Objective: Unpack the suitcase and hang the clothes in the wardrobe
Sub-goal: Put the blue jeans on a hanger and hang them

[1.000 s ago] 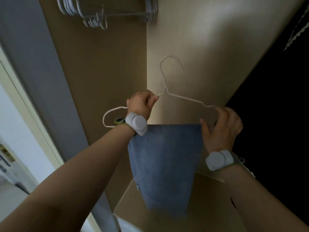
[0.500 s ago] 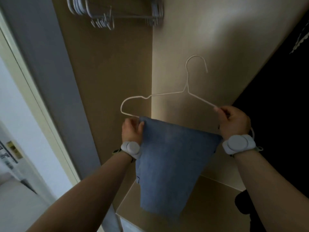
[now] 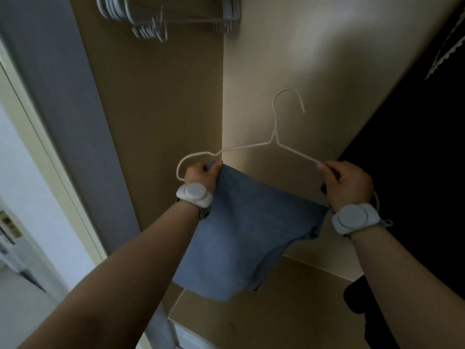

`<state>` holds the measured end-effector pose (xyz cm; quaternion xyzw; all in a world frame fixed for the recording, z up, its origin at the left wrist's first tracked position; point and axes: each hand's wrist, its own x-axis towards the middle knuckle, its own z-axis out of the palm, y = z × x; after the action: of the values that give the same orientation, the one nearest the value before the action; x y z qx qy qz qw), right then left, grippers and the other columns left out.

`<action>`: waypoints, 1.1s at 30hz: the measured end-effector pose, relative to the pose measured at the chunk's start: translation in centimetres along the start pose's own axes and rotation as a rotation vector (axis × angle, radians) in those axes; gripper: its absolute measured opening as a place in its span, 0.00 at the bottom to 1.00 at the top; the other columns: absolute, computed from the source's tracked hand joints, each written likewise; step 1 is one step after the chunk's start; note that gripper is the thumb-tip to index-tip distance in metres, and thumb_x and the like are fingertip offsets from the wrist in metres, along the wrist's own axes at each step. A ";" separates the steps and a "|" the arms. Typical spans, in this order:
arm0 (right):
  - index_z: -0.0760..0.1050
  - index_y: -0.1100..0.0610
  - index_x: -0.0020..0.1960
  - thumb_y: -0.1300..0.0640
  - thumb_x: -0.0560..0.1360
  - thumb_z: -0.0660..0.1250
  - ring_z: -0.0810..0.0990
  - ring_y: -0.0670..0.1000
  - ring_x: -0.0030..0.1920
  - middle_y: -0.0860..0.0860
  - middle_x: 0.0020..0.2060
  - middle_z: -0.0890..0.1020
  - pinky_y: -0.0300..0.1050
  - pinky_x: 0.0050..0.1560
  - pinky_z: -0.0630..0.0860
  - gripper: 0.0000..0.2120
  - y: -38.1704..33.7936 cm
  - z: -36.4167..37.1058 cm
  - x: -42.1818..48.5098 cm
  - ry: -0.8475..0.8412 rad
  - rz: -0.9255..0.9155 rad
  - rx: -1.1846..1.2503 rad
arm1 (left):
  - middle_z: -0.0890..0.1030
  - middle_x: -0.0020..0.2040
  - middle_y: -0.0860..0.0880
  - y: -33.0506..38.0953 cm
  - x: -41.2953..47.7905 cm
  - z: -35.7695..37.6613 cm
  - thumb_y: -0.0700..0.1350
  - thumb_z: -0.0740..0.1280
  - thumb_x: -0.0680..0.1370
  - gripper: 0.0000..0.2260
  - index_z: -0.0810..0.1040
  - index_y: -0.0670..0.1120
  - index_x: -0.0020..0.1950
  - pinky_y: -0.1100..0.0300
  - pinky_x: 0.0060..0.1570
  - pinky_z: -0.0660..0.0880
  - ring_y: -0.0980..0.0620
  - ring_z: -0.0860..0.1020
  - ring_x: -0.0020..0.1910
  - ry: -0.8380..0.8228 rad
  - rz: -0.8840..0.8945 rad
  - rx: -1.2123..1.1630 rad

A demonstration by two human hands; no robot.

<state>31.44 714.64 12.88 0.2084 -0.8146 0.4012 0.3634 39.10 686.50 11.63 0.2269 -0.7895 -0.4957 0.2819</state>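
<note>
A white wire hanger point(image 3: 275, 137) is held up inside the wardrobe, hook upward. A folded blue garment point(image 3: 246, 233) hangs over its lower bar. My left hand point(image 3: 201, 176) pinches the garment's upper left corner at the hanger's left end. My right hand point(image 3: 347, 182) grips the hanger's right arm and end, with the garment's right edge below it. The lower bar is hidden by the cloth. Each wrist wears a grey band.
A rail with several empty white hangers point(image 3: 141, 18) runs across the top of the wardrobe. A beige shelf point(image 3: 289, 313) lies below the garment. Dark clothing point(image 3: 415, 147) fills the right side. The wardrobe's grey door edge point(image 3: 63, 109) stands at left.
My left hand left the hanger's shoulder, dropped to the garment's left corner and spread the cloth leftward. The hanger swung to face me squarely, and the view shifted slightly.
</note>
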 end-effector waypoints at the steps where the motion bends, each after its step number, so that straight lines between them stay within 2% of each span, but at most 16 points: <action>1: 0.82 0.58 0.41 0.44 0.76 0.62 0.77 0.58 0.34 0.56 0.32 0.80 0.54 0.36 0.76 0.19 -0.1 0.1 0.0 -0.007 -0.004 -0.002 | 0.77 0.39 0.47 0.4 0.4 -0.1 0.52 0.68 0.75 0.14 0.77 0.40 0.47 0.61 0.42 0.69 0.49 0.76 0.40 0.019 -0.025 0.024; 3: 0.81 0.57 0.41 0.46 0.76 0.65 0.78 0.57 0.34 0.55 0.32 0.80 0.54 0.36 0.77 0.16 -0.2 0.3 -0.2 -0.025 0.073 0.048 | 0.75 0.49 0.45 0.5 0.6 0.0 0.49 0.71 0.73 0.17 0.73 0.41 0.55 0.56 0.49 0.71 0.44 0.76 0.51 0.094 -0.097 0.079; 5: 0.81 0.57 0.41 0.48 0.76 0.66 0.78 0.57 0.35 0.55 0.33 0.81 0.54 0.36 0.78 0.13 -0.3 0.6 -0.6 -0.025 0.121 0.076 | 0.71 0.60 0.42 0.7 -0.2 0.5 0.47 0.73 0.70 0.23 0.70 0.43 0.61 0.50 0.59 0.69 0.41 0.71 0.60 0.260 -0.054 0.250; 7: 0.82 0.58 0.42 0.49 0.75 0.67 0.79 0.58 0.35 0.56 0.34 0.82 0.55 0.37 0.78 0.12 -0.5 1.0 -0.9 -0.015 0.073 0.049 | 0.69 0.65 0.42 1.5 -1.0 1.3 0.48 0.72 0.70 0.26 0.69 0.47 0.66 0.45 0.65 0.62 0.40 0.66 0.65 0.353 0.194 0.402; 8: 0.82 0.58 0.42 0.49 0.75 0.67 0.79 0.58 0.35 0.56 0.34 0.82 0.55 0.37 0.77 0.13 -0.7 1.2 -0.9 -0.018 0.035 0.038 | 0.69 0.65 0.43 2.1 -1.2 1.7 0.51 0.70 0.72 0.25 0.69 0.48 0.67 0.45 0.66 0.59 0.41 0.66 0.66 0.318 0.352 0.466; 10: 0.83 0.57 0.40 0.45 0.74 0.65 0.79 0.57 0.33 0.55 0.32 0.82 0.55 0.38 0.77 0.17 -0.8 1.6 -1.1 -0.044 -0.030 0.011 | 0.76 0.58 0.46 3.2 -1.3 2.4 0.54 0.65 0.76 0.16 0.74 0.48 0.61 0.50 0.62 0.61 0.44 0.72 0.61 0.101 0.581 0.541; 12: 0.83 0.57 0.40 0.42 0.73 0.62 0.79 0.57 0.33 0.54 0.32 0.83 0.55 0.39 0.77 0.20 -0.7 1.8 -1.0 -0.066 -0.080 -0.007 | 0.78 0.43 0.46 4.3 -1.5 2.9 0.53 0.61 0.79 0.12 0.73 0.45 0.48 0.57 0.42 0.64 0.43 0.76 0.46 -0.142 0.585 0.487; 14: 0.83 0.58 0.44 0.43 0.73 0.62 0.80 0.58 0.37 0.56 0.37 0.83 0.57 0.43 0.77 0.20 -0.3 1.5 -0.8 -0.074 -0.083 -0.014 | 0.73 0.36 0.46 4.9 -1.5 3.3 0.51 0.60 0.80 0.12 0.67 0.44 0.41 0.58 0.35 0.60 0.44 0.73 0.38 -0.231 0.547 0.397; 17: 0.77 0.59 0.58 0.51 0.73 0.69 0.73 0.60 0.56 0.60 0.55 0.77 0.55 0.59 0.71 0.17 0.1 0.3 -0.7 -0.008 -0.011 -0.082 | 0.71 0.34 0.46 5.8 -1.3 3.9 0.49 0.63 0.79 0.13 0.67 0.44 0.39 0.58 0.34 0.60 0.47 0.69 0.35 -0.172 0.597 0.293; 18: 0.75 0.59 0.59 0.54 0.73 0.70 0.70 0.59 0.59 0.60 0.57 0.74 0.52 0.60 0.68 0.17 0.3 -0.1 -1.1 0.041 0.023 -0.099 | 0.71 0.33 0.46 6.2 -1.1 3.9 0.49 0.63 0.79 0.13 0.68 0.44 0.39 0.58 0.34 0.61 0.48 0.69 0.34 -0.151 0.606 0.275; 21: 0.72 0.62 0.53 0.57 0.72 0.71 0.73 0.58 0.52 0.58 0.49 0.76 0.46 0.50 0.68 0.14 1.1 -0.2 -3.7 0.116 0.201 0.008 | 0.71 0.30 0.49 7.6 0.0 4.0 0.51 0.64 0.78 0.14 0.68 0.45 0.37 0.58 0.34 0.64 0.47 0.69 0.33 -0.125 0.621 0.251; 23: 0.72 0.61 0.54 0.54 0.73 0.70 0.77 0.55 0.49 0.54 0.46 0.77 0.42 0.46 0.70 0.15 1.7 0.9 -5.4 -0.073 0.456 0.178 | 0.68 0.27 0.52 8.5 0.5 3.7 0.52 0.64 0.78 0.15 0.67 0.46 0.36 0.57 0.33 0.66 0.48 0.69 0.32 -0.118 0.633 0.256; 25: 0.71 0.60 0.59 0.53 0.74 0.70 0.77 0.52 0.49 0.54 0.50 0.79 0.40 0.44 0.72 0.17 2.2 2.6 -6.6 -0.279 0.609 0.313 | 0.67 0.27 0.54 9.3 0.7 3.5 0.52 0.64 0.78 0.15 0.67 0.46 0.36 0.56 0.33 0.66 0.48 0.68 0.31 -0.120 0.647 0.257; 26: 0.71 0.60 0.60 0.55 0.74 0.69 0.77 0.51 0.50 0.55 0.53 0.79 0.39 0.46 0.73 0.18 2.3 3.4 -6.8 -0.333 0.646 0.396 | 0.67 0.26 0.53 9.8 0.7 3.3 0.52 0.64 0.78 0.15 0.67 0.45 0.36 0.56 0.33 0.67 0.48 0.68 0.31 -0.118 0.652 0.258; 29: 0.69 0.63 0.64 0.57 0.76 0.67 0.77 0.53 0.55 0.57 0.60 0.77 0.45 0.54 0.74 0.19 2.5 4.8 -6.7 -0.391 0.711 0.545 | 0.67 0.26 0.53 10.5 1.0 2.7 0.52 0.65 0.78 0.15 0.68 0.44 0.36 0.58 0.31 0.63 0.50 0.66 0.29 -0.105 0.653 0.253; 33: 0.75 0.61 0.60 0.55 0.78 0.64 0.78 0.53 0.53 0.57 0.58 0.79 0.41 0.49 0.77 0.14 2.2 5.3 -6.3 -0.466 0.742 0.627 | 0.67 0.26 0.52 10.7 1.4 1.4 0.52 0.65 0.78 0.16 0.68 0.44 0.36 0.56 0.32 0.65 0.48 0.67 0.31 -0.068 0.635 0.269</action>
<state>31.90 711.93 4.80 0.0887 -0.7339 0.6695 -0.0727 36.30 690.90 21.18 -0.0116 -0.8879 -0.2821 0.3632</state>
